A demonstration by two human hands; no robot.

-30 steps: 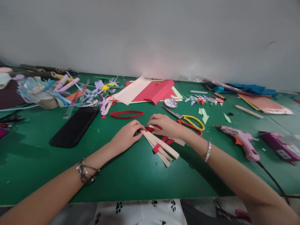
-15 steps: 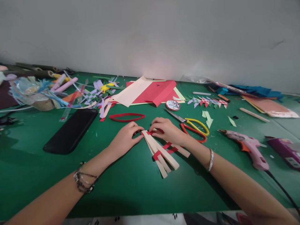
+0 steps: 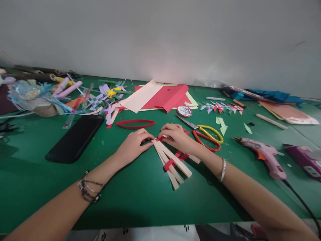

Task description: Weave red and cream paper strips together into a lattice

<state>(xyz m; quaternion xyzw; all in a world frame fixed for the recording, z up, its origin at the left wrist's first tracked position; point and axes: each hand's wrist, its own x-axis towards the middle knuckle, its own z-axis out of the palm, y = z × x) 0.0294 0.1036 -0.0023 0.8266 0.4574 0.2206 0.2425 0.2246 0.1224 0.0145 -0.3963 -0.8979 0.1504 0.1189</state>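
Cream and red paper strips lie woven together on the green table, their cream ends fanned toward me. My left hand pinches the strips' far left corner between thumb and fingers. Just right of it, my right hand has its fingers closed on the far edge of the same strips, its palm and wrist covering part of the weave. A red paper loop lies beyond my left hand. Scissors with yellow and red handles rest slightly open beside my right hand.
A black phone lies at the left, with craft scraps behind it. Red and cream paper sheets are at the back. To the right are woven paper pieces, a pink glue gun and a purple tool.
My right hand has shifted slightly along the strips' far edge, and red strip ends now show beyond its fingers. My left hand keeps its pinch. The view has tilted a little.
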